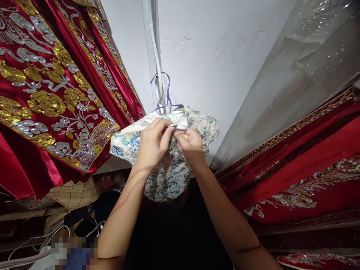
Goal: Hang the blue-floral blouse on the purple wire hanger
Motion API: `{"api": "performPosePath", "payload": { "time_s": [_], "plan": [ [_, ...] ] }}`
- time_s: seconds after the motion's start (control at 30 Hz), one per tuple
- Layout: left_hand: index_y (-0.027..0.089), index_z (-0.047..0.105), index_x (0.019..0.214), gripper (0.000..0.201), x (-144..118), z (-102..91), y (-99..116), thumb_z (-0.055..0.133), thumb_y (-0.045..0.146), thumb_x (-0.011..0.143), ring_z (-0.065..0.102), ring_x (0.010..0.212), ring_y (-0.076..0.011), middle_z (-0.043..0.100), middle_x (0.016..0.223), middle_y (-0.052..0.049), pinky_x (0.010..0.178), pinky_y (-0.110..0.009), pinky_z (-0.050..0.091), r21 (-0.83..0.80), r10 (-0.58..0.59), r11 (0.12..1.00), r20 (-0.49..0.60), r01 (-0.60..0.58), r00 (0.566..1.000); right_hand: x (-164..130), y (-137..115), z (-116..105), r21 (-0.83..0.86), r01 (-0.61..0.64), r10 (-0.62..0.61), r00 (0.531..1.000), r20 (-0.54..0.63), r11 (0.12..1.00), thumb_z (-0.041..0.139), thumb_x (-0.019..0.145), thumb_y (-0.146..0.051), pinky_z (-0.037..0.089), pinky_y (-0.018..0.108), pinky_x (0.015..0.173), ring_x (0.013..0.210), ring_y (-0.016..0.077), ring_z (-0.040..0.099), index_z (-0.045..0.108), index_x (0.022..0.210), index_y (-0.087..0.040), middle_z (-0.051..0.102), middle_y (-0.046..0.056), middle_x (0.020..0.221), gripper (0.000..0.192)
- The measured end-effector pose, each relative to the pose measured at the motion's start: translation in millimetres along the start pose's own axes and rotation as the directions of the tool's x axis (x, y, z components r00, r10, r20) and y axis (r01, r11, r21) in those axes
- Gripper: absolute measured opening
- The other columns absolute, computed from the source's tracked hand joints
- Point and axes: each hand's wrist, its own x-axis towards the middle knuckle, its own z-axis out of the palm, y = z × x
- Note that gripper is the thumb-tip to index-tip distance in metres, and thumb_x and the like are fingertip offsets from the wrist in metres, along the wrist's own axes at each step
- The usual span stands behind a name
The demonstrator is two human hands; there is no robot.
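Red garments (53,93) with gold and silver embroidery hang at the left of the view; a second set of red embroidered garments (303,176) fills the lower right. A grey sequined fabric (295,75) slopes down the upper right. A white wall (202,45) forms the background at centre.

The floral garment (171,176), cream with blue and green print, hangs at centre frame in front of the wall, between the red garments on either side. Its long axis runs vertically: the collar end points up toward a purple wire hanger (168,95), and the body drops down toward the person. The hanger hook sits against a white vertical strip (153,56) on the wall.

Both forearms rise from the bottom edge and converge at the collar of the floral garment. The left hand (153,144) is raised with its back to the camera, fingers curled and pinched closed on the fabric at the collar. The right hand (191,144) is just beside it, touching it, fingers likewise bent and gripping the same collar area. Both wrists are angled inward.

White cables (36,240) lie at lower left.
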Motion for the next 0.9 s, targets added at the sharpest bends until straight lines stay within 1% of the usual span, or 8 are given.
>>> {"api": "performPosePath", "payload": {
  "time_s": [0.13, 0.27, 0.37, 0.47, 0.63, 0.77, 0.83, 0.9],
  "plan": [
    [0.020, 0.071, 0.095, 0.008, -6, -28.9, -8, 0.066, 0.026, 0.094, 0.062, 0.082, -0.0143, 0.068, 0.090, -0.001, 0.078, -0.027, 0.048, -0.124, -0.092, 0.991, -0.338, 0.052, 0.937, -20, 50, -12, -0.171, -0.132, 0.138, 0.990, 0.024, 0.976, 0.067, 0.083, -0.042, 0.022, 0.025, 0.046, 0.045, 0.0093, 0.032, 0.051, 0.065, -0.022, 0.040, -0.006, 0.049, 0.031],
    [0.019, 0.068, 0.084, 0.007, -27, -75.6, -49, 0.066, 0.020, 0.091, 0.063, 0.081, -0.0109, 0.067, 0.082, 0.002, 0.084, -0.023, 0.051, -0.479, -0.382, 0.876, -0.620, 0.055, 0.686, -64, 79, -18, -0.153, -0.220, 0.221, 0.975, -0.011, 0.963, 0.064, 0.082, -0.037, 0.028, 0.026, 0.049, 0.045, 0.0104, 0.036, 0.048, 0.062, -0.022, 0.040, -0.006, 0.047, 0.030],
    [0.017, 0.067, 0.091, 0.023, -61, -83.1, -84, 0.047, 0.024, 0.101, 0.068, 0.096, -0.0136, 0.074, 0.088, -0.003, 0.096, -0.025, 0.051, -0.860, -0.751, 0.506, -0.399, 0.071, 0.526, -91, 84, -14, -0.032, -0.298, 0.298, 0.955, 0.005, 0.954, 0.065, 0.080, -0.035, 0.027, 0.026, 0.047, 0.042, 0.0098, 0.035, 0.049, 0.062, -0.022, 0.038, -0.007, 0.044, 0.027],
    [0.017, 0.068, 0.109, 0.035, -109, -54.9, -109, 0.033, 0.020, 0.103, 0.066, 0.114, -0.0150, 0.076, 0.104, -0.008, 0.100, -0.026, 0.050, -0.966, -0.895, 0.212, -0.132, 0.148, 0.426, -102, 81, -14, 0.014, -0.367, 0.367, 0.930, 0.019, 0.930, 0.064, 0.078, -0.031, 0.028, 0.026, 0.047, 0.041, 0.0089, 0.032, 0.049, 0.062, -0.022, 0.036, -0.008, 0.042, 0.025],
    [0.020, 0.070, 0.086, 0.009, -166, 5.9, -110, 0.062, 0.022, 0.091, 0.070, 0.097, -0.0175, 0.075, 0.096, -0.005, 0.097, -0.033, 0.054, -0.948, -0.897, 0.073, 0.073, 0.309, 0.436, -105, 71, -42, -0.203, -0.431, 0.465, 0.870, 0.163, 0.879, 0.061, 0.082, -0.030, 0.032, 0.025, 0.049, 0.046, 0.0107, 0.042, 0.058, 0.068, -0.019, 0.049, -0.005, 0.048, 0.018],
    [0.020, 0.070, 0.086, 0.012, -159, 16.7, -77, 0.075, 0.030, 0.082, 0.066, 0.096, -0.0173, 0.070, 0.099, -0.004, 0.094, -0.031, 0.052, -0.923, -0.771, 0.162, 0.103, 0.350, 0.629, -108, 73, -61, -0.431, -0.397, 0.569, 0.710, 0.414, 0.810, 0.061, 0.088, -0.041, 0.037, 0.025, 0.056, 0.059, 0.0131, 0.051, 0.061, 0.071, -0.018, 0.062, 0.001, 0.066, 0.029],
    [0.018, 0.071, 0.083, 0.017, -149, 16.3, -53, 0.075, 0.035, 0.083, 0.064, 0.090, -0.0176, 0.067, 0.098, -0.005, 0.085, -0.029, 0.052, -0.864, -0.598, 0.223, 0.245, 0.452, 0.763, -107, 77, -63, -0.433, -0.365, 0.526, 0.778, 0.344, 0.824, 0.057, 0.090, -0.051, 0.040, 0.026, 0.059, 0.065, 0.0152, 0.053, 0.063, 0.073, -0.018, 0.062, 0.002, 0.072, 0.037],
    [0.017, 0.073, 0.082, 0.017, -141, 18.5, -28, 0.075, 0.034, 0.084, 0.062, 0.086, -0.0183, 0.065, 0.095, -0.007, 0.082, -0.030, 0.051, -0.753, -0.376, 0.348, 0.433, 0.558, 0.819, -106, 80, -60, -0.394, -0.328, 0.439, 0.868, 0.234, 0.859, 0.053, 0.090, -0.058, 0.043, 0.029, 0.063, 0.071, 0.0183, 0.055, 0.062, 0.077, -0.019, 0.061, 0.002, 0.075, 0.042]
  ]
}}
